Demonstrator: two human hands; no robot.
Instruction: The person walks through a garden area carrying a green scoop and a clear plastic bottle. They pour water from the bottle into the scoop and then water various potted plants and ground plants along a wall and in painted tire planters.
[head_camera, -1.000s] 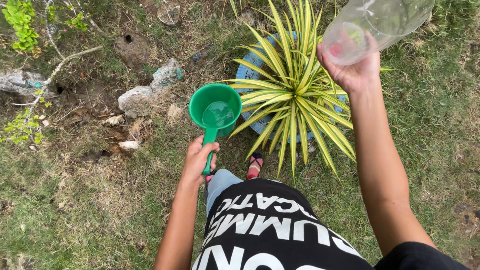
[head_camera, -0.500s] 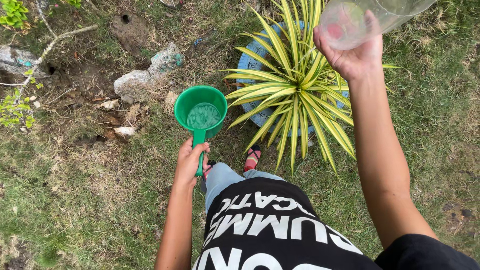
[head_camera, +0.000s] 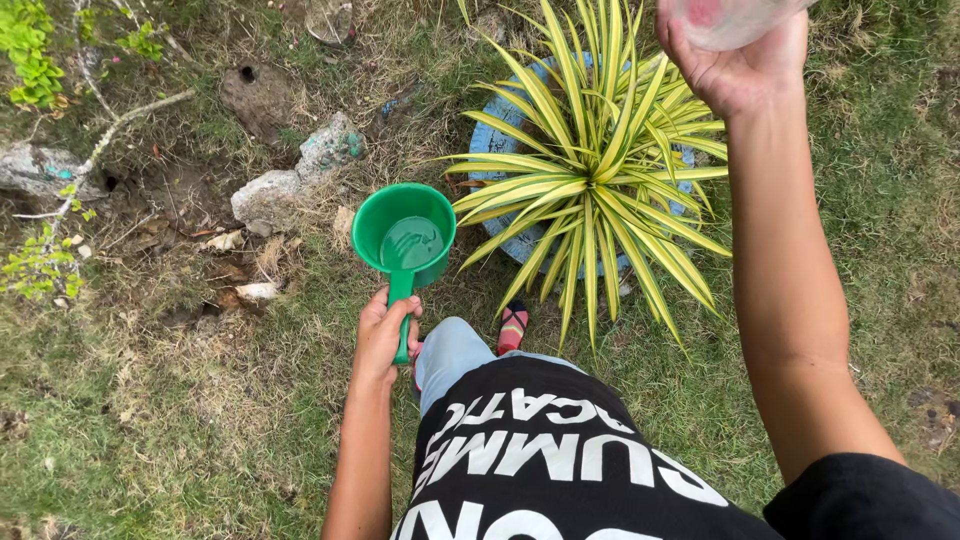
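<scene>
Scoop (head_camera: 404, 237): green, round, water inside; left hand (head_camera: 384, 335) grips handle.

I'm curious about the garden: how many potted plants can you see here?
1: the striped yellow-green plant stands in a blue pot on the grass, right of the green scoop that the left hand holds. Others may lie outside the view.
</scene>
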